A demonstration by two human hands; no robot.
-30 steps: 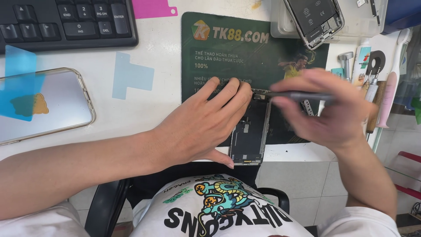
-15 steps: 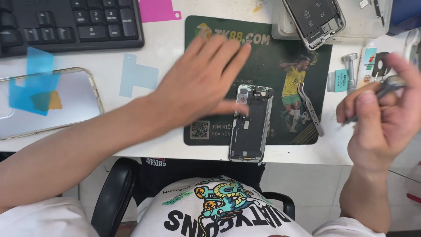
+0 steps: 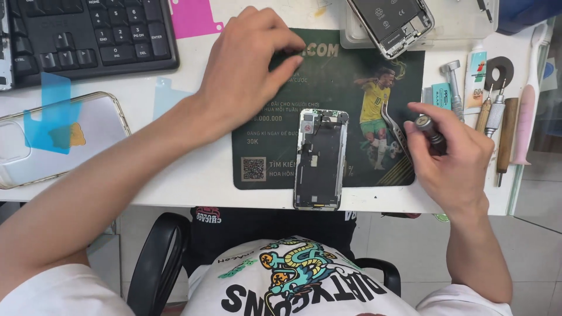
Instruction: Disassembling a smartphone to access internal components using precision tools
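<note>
A dismantled phone screen assembly [image 3: 319, 158] lies face down on a dark green printed mat [image 3: 363, 76], its lower end over the table's front edge. My left hand [image 3: 252, 64] rests on the mat's upper left corner, its thumb and fingertips pinched together against the mat; nothing shows between them. My right hand [image 3: 453, 155] is to the right of the screen assembly and grips a dark-handled screwdriver [image 3: 430, 131], handle end up. Metal tweezers [image 3: 395, 131] lie on the mat just left of that hand.
An open phone housing [image 3: 392, 23] sits at the top on a white tray. A black keyboard [image 3: 88, 35] and pink film [image 3: 193, 17] are top left. A clear phone case [image 3: 58, 140] with blue film lies left. Several hand tools [image 3: 494, 111] line the right edge.
My left hand left the screen assembly, moved up to the mat's top left corner and curled its fingers. My right hand drew the screwdriver away to the right, then came back down beside the mat.
</note>
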